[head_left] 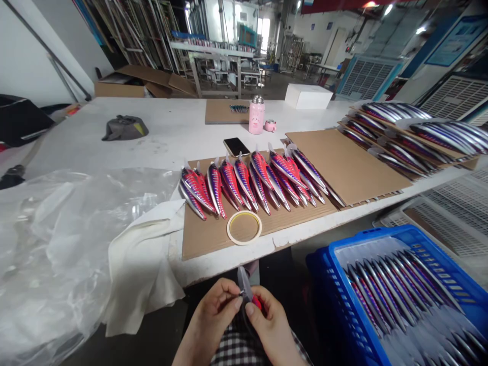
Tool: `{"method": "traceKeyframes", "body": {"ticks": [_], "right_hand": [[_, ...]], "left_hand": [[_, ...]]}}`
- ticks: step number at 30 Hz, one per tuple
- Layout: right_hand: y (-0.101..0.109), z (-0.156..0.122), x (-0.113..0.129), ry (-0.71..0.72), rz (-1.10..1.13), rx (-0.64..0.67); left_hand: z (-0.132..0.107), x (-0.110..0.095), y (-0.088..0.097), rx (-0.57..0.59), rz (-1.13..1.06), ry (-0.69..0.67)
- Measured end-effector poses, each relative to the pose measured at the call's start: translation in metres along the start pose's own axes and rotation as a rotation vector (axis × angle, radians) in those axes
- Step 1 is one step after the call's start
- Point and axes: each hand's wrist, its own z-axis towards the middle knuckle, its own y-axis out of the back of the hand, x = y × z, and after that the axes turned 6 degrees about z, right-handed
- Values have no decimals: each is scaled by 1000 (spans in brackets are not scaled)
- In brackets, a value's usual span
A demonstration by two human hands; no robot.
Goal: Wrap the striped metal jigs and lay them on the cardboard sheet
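In front of my lap, my right hand [269, 317] is closed around a fishing lure [256, 301] with a clear lip pointing up and a red patch on its body. Most of that lure is hidden by the fingers. My left hand [221, 307] pinches a tiny piece at the base of the lip, too small to make out. Beyond the hands, a row of red, purple and silver fishing lures [232, 183] lies on a cardboard sheet [206, 241]. A roll of tape [229, 229] lies flat at the sheet's near edge.
At right, a blue basket [324, 274] holds rows of lures. Cardboard layers with more lures [438, 134] are stacked on the table's right. Plastic film [76, 244] and a white cloth [141, 269] cover the left. A phone [236, 147] and pink bottle [256, 117] stand further back.
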Motion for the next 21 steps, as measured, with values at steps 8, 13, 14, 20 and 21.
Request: {"method": "traceKeyframes", "body": {"ticks": [8,13,14,20,21], "right_hand": [[0,-3,-1,28,-43,-11],[-1,-3,-2,1,-53,-16],[-1,-3,-2,-1,-54,-17],[0,-4,-1,11,-58,-12],[0,-4,-1,14,-47,-9]], "left_hand": [[0,-4,1,-2,150,-37],[-1,-3,2,-26,254,-72],[-2,-3,2,-34,267,-74],[-5,-6,1,-64,325,-77],[-5,-6,0,-59,317,-74]]}}
